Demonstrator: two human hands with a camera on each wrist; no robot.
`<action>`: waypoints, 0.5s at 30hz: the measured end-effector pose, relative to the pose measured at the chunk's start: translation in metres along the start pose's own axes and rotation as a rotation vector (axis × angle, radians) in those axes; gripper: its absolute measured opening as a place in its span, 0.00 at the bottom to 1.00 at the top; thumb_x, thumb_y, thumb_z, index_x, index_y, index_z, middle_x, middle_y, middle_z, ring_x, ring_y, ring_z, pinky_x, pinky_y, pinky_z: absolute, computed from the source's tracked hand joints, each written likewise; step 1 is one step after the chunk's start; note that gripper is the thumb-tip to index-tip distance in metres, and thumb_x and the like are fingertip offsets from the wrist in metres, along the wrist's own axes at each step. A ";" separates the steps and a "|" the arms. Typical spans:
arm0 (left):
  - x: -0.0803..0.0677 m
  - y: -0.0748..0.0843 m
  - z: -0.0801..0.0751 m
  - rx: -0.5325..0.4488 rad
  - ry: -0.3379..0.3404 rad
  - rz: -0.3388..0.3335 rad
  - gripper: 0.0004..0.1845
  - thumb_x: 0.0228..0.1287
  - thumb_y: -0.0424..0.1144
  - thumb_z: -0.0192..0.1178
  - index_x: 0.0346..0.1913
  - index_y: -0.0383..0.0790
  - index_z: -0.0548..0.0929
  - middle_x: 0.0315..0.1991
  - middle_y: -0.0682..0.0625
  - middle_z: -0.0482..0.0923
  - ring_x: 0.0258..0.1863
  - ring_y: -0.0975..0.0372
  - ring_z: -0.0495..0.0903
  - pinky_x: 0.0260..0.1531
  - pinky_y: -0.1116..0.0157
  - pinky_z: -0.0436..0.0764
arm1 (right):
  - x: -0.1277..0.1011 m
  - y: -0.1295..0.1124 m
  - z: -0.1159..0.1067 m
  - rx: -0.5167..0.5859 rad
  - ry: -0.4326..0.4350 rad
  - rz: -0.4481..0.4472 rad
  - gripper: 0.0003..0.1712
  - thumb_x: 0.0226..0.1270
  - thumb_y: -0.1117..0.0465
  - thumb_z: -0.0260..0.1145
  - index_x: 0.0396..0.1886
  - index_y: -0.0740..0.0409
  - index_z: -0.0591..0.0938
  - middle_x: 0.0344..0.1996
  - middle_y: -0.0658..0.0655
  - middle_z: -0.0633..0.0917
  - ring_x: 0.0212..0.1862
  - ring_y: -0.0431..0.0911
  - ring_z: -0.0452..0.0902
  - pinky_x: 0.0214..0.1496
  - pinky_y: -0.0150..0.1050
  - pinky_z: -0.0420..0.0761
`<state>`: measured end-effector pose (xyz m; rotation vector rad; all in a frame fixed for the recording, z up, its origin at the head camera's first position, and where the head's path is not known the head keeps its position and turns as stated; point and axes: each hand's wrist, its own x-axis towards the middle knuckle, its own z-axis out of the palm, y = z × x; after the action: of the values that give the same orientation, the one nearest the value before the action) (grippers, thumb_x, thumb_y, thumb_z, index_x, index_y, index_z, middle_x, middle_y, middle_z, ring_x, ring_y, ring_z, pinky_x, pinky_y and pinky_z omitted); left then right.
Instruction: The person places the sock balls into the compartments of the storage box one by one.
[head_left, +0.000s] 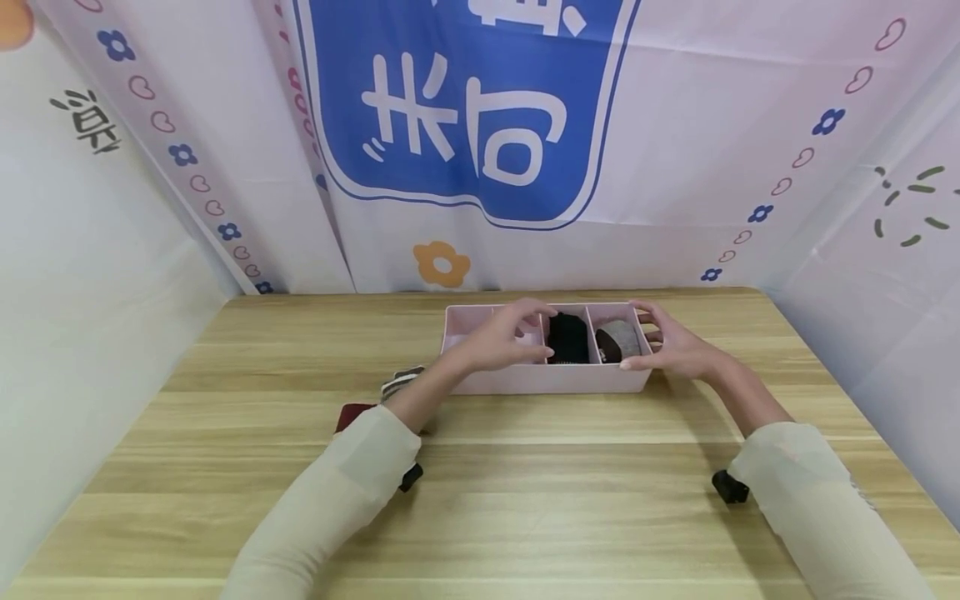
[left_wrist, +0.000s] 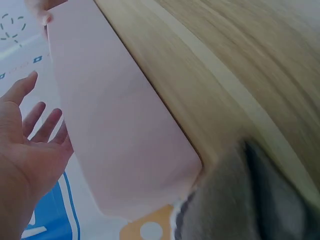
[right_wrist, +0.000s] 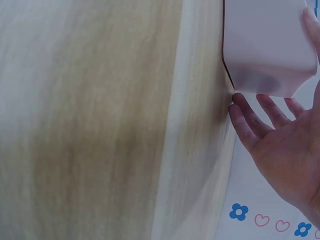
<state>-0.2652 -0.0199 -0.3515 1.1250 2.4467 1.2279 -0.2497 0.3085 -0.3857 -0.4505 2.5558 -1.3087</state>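
Hands (head_left: 585,342) over pink organizer (head_left: 547,379) w/ socks; striped sock (head_left: 401,381) nearby

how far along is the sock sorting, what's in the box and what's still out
Done: the pink box holds a black roll in its middle compartment and a grey roll in its right one. In hand: nothing gripped; the left hand hovers over the left compartment and the right hand is at the box's right end, fingers relaxed. Left: a striped piece and a dark red piece lie on the table.
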 end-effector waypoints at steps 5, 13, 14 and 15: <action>-0.012 -0.005 -0.009 -0.031 0.040 0.004 0.29 0.67 0.32 0.68 0.69 0.30 0.74 0.66 0.36 0.74 0.62 0.44 0.75 0.63 0.47 0.77 | 0.001 0.001 0.001 0.002 0.000 -0.007 0.63 0.63 0.59 0.77 0.84 0.60 0.43 0.77 0.76 0.54 0.74 0.76 0.56 0.73 0.69 0.62; -0.029 -0.013 -0.023 0.003 0.091 -0.020 0.24 0.68 0.34 0.68 0.64 0.29 0.78 0.60 0.36 0.79 0.58 0.45 0.77 0.57 0.52 0.80 | 0.000 0.001 0.000 0.003 0.003 0.000 0.63 0.63 0.58 0.76 0.84 0.60 0.43 0.77 0.77 0.53 0.74 0.77 0.55 0.73 0.70 0.60; -0.031 -0.014 -0.025 0.002 0.095 -0.023 0.23 0.69 0.34 0.68 0.63 0.28 0.79 0.59 0.36 0.79 0.57 0.44 0.78 0.57 0.52 0.81 | 0.000 0.000 0.000 0.002 0.002 0.000 0.63 0.63 0.58 0.76 0.84 0.60 0.43 0.77 0.77 0.53 0.74 0.77 0.55 0.73 0.70 0.60; -0.034 -0.015 -0.027 0.002 0.097 -0.023 0.23 0.69 0.34 0.68 0.63 0.28 0.79 0.59 0.35 0.79 0.56 0.44 0.78 0.56 0.52 0.81 | 0.000 0.000 0.000 -0.001 0.003 0.000 0.63 0.63 0.58 0.76 0.84 0.60 0.43 0.77 0.77 0.53 0.74 0.77 0.55 0.73 0.70 0.61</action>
<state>-0.2624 -0.0656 -0.3513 1.0587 2.5232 1.3029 -0.2493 0.3088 -0.3858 -0.4497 2.5586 -1.3094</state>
